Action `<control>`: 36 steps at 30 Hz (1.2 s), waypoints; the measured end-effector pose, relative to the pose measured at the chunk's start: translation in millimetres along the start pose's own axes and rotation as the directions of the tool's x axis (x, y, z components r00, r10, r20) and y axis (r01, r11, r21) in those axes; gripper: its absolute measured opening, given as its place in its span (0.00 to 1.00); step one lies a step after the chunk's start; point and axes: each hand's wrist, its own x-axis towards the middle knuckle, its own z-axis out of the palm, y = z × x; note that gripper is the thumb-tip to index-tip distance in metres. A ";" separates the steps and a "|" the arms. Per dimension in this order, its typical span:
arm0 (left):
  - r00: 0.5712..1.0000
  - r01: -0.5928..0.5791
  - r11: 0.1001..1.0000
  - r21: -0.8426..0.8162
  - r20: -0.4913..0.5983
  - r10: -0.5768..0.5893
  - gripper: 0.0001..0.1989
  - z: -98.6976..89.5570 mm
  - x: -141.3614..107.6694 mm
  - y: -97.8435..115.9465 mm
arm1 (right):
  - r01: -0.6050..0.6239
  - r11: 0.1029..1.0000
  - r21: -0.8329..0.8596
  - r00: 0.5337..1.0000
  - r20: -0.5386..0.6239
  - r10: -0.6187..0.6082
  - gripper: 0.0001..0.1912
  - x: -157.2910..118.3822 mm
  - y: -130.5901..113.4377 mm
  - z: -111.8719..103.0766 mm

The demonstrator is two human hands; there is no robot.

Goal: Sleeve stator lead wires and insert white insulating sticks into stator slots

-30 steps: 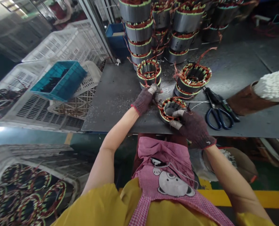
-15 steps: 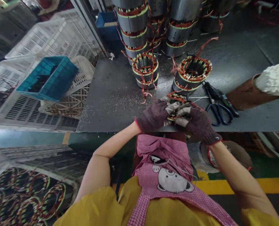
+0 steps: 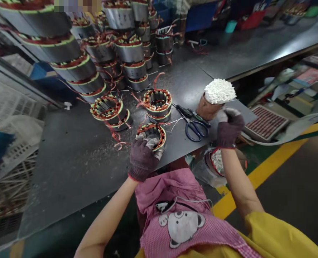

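Note:
My left hand (image 3: 145, 154), in a dark glove with pale fingertips, grips the near side of a motor stator (image 3: 163, 138) by the bench's front edge. Reddish copper windings and a yellow-green rim show on that stator. My right hand (image 3: 231, 127), gloved alike, is beside a brown holder (image 3: 208, 107) packed with thin white pieces (image 3: 220, 91), ends up. Its fingers are curled together; what they hold, if anything, is hidden. Between the hands lie blue-handled scissors (image 3: 196, 129) and a dark slim tool (image 3: 199, 117). Two wound stators stand behind, one at the centre (image 3: 159, 107), another leftward (image 3: 109, 111).
Tall stacks of stators (image 3: 78, 71) rise at the back left. Wire scraps and crumbs lie on the dark bench (image 3: 75, 150). Below its front edge is a bin (image 3: 216, 163) with pale scraps. A tray of small reddish parts (image 3: 266, 122) sits at right.
My view has swung right. My right hand has left the stator and moved right to the holder of white pieces. My left hand stays on the stator.

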 end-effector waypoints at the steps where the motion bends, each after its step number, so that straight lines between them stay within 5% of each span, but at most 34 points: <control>1: 1.000 0.002 1.000 0.009 0.003 -0.002 0.13 0.1 1.6 1.3 | -0.045 0.999 -0.020 0.994 -0.102 0.043 0.06 14.8 8.6 0.6; 3: 1.000 0.001 1.000 0.026 0.024 -0.001 0.12 -0.6 4.2 2.2 | -0.093 0.995 -0.044 0.983 -0.164 0.084 0.07 36.2 17.4 5.7; 8: 0.999 0.007 0.998 0.055 0.049 -0.010 0.10 -3.3 5.2 1.4 | -0.089 0.996 -0.014 0.995 -0.052 0.088 0.06 48.1 20.1 17.3; 15: 1.000 -0.007 0.999 0.041 0.018 0.007 0.12 -1.1 2.3 1.1 | -0.178 0.978 0.113 0.979 -0.084 0.188 0.12 53.6 41.1 0.2; 18: 1.000 -0.009 1.000 0.019 0.005 0.009 0.15 -0.1 1.6 0.3 | -0.103 0.979 0.175 0.961 -0.238 0.144 0.15 43.8 15.7 -10.7; 20: 1.000 -0.001 1.000 0.013 0.003 0.001 0.18 0.8 0.8 1.3 | -0.050 0.978 0.203 0.991 -0.110 0.073 0.16 25.3 -14.2 -19.2; 21: 1.000 0.009 1.000 0.009 0.008 -0.009 0.19 1.3 0.1 2.5 | -0.034 0.972 0.234 0.998 0.062 0.020 0.16 12.8 -30.7 -23.7; 24: 0.998 0.065 0.998 -0.004 0.008 -0.065 0.21 4.0 -3.0 8.3 | -0.039 0.940 0.340 0.877 0.462 -0.131 0.08 -28.9 -74.8 -37.6; 26: 0.995 0.096 0.995 0.009 -0.009 -0.096 0.23 5.9 -5.2 11.4 | -0.157 0.898 0.411 0.637 0.737 -0.226 0.03 -52.9 -92.1 -45.8; 28: 0.994 0.109 0.994 0.021 0.012 -0.109 0.24 6.4 -6.9 13.1 | -0.321 0.857 0.403 0.360 0.889 -0.283 0.04 -70.5 -97.7 -52.2; 30: 0.990 0.123 0.992 0.036 0.061 -0.125 0.26 5.3 -7.7 14.4 | -0.428 0.834 0.347 0.208 0.936 -0.283 0.04 -81.9 -95.0 -57.3; 32: 0.985 0.139 0.989 0.050 0.100 -0.144 0.26 3.6 -7.6 15.8 | -0.465 0.831 0.305 0.161 0.952 -0.260 0.05 -88.2 -89.2 -63.0; 36: 0.982 0.150 0.987 0.052 0.109 -0.155 0.26 4.3 -7.1 17.0 | -0.487 0.839 0.243 0.168 0.969 -0.183 0.04 -92.1 -81.1 -76.4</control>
